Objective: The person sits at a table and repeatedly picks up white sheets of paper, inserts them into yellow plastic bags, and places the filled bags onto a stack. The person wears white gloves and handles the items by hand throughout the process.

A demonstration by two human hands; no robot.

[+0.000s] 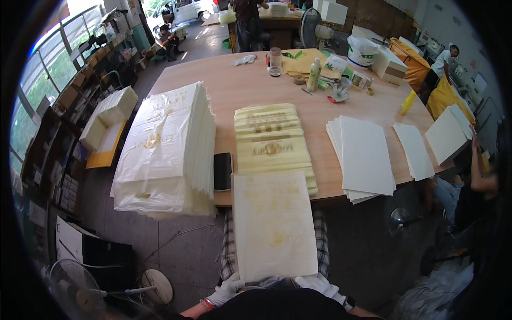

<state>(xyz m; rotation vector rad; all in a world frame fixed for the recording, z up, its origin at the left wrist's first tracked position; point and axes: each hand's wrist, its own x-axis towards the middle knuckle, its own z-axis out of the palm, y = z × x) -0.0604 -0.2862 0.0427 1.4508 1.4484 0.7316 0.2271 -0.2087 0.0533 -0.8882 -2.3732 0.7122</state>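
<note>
Gripping the pale printed bag point(273, 226) at its near corners w/ gloved left hand point(228, 290) & right hand point(319, 282), keep it flat & square to the yellow bag stack point(273, 144) on the worktop point(229, 85).

Lower centre: both gloved hands, left point(228, 290) and right point(320, 284), half tucked under the near edge of the pale printed bag point(273, 226), fingers out of sight. Forearms cut off by the bottom edge. Print on bag too faint to read.
</note>
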